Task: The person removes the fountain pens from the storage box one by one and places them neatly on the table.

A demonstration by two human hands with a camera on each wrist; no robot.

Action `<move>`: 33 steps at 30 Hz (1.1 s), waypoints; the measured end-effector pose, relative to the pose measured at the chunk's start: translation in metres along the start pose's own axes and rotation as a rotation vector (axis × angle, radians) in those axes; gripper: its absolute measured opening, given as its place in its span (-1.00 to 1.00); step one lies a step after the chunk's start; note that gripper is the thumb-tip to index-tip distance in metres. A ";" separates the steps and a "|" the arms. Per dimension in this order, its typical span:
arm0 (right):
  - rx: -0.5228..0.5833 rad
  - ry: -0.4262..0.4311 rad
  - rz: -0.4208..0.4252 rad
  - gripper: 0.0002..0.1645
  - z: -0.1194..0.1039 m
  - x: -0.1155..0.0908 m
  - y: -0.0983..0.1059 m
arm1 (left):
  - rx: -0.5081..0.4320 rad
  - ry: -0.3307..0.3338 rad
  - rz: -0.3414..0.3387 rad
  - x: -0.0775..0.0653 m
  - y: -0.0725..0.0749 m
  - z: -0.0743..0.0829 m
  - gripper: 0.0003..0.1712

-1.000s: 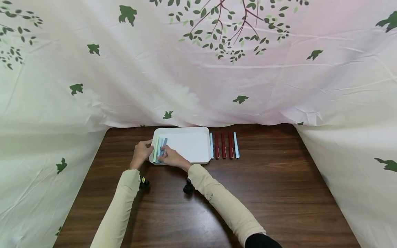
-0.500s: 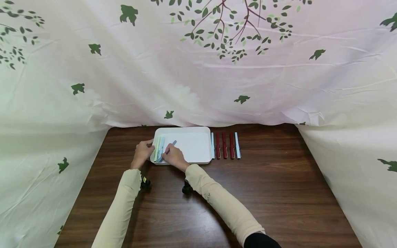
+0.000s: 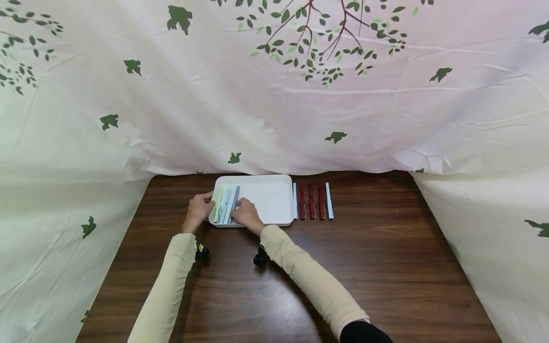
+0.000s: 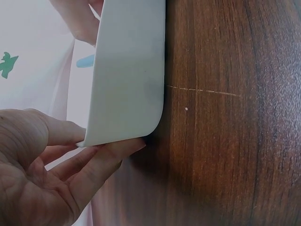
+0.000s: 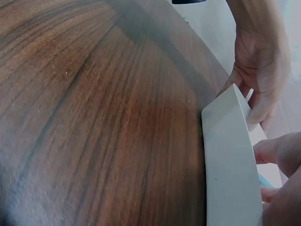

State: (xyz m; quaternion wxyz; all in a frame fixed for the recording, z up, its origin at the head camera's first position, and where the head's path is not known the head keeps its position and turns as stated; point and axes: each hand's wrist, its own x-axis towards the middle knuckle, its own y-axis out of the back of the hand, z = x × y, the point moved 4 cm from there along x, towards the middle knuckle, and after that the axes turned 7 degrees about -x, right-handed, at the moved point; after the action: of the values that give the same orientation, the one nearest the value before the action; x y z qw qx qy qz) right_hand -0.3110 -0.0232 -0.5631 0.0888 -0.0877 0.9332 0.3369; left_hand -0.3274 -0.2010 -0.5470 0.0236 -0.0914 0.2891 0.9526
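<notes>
A white tray [image 3: 270,197] lies on the table. My left hand [image 3: 198,212] grips its left end, and in the left wrist view the thumb lies over the rim with fingers [image 4: 101,165] against the outside wall. Inside the tray, at its left, a pale green pen [image 3: 218,205] and light blue pens [image 3: 226,206] lie side by side. Just right of them is a grey-blue pen [image 3: 236,194], its near end held by the fingers of my right hand [image 3: 249,215]. In the right wrist view the tray wall [image 5: 230,165] hides most of the pens.
To the right of the tray on the brown table [image 3: 364,257] stands a row of pens: a light blue pen [image 3: 295,200], several dark red ones such as the red pen [image 3: 311,201], and another light blue pen [image 3: 329,200]. A printed cloth [image 3: 274,119] hangs behind the table.
The grey-blue pen has shifted right and turned from slanted to nearly in line with the other pens. My right hand has moved slightly right with it. The left hand stays on the tray.
</notes>
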 end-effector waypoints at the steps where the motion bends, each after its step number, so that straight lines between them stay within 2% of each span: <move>1: -0.030 0.011 0.007 -0.54 -0.001 0.000 0.001 | -0.001 0.004 -0.001 0.000 0.000 0.000 -0.44; 4: -0.121 0.050 0.041 -0.67 -0.003 -0.001 0.005 | -0.003 0.014 -0.005 -0.001 0.001 0.000 -0.44; 9: -0.279 0.115 0.085 -0.69 -0.007 -0.008 0.010 | 0.005 0.025 0.005 0.001 0.001 0.000 -0.44; 20: -0.525 0.198 0.188 -0.84 -0.012 -0.007 0.001 | -0.010 0.021 -0.007 0.000 0.000 -0.001 -0.43; 28: -0.622 0.284 0.160 -0.86 -0.013 -0.009 0.001 | -0.003 0.027 -0.002 -0.001 0.000 0.000 -0.44; 33: -0.631 0.303 0.141 -0.88 -0.012 -0.009 0.004 | -0.004 0.039 0.007 -0.002 -0.001 0.000 -0.44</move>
State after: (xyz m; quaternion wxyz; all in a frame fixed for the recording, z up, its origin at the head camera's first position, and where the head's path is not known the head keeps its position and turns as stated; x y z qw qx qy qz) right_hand -0.3044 -0.0268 -0.5495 -0.1056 -0.0951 0.7894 0.5972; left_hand -0.3256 -0.2004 -0.5470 0.0147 -0.1089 0.2881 0.9513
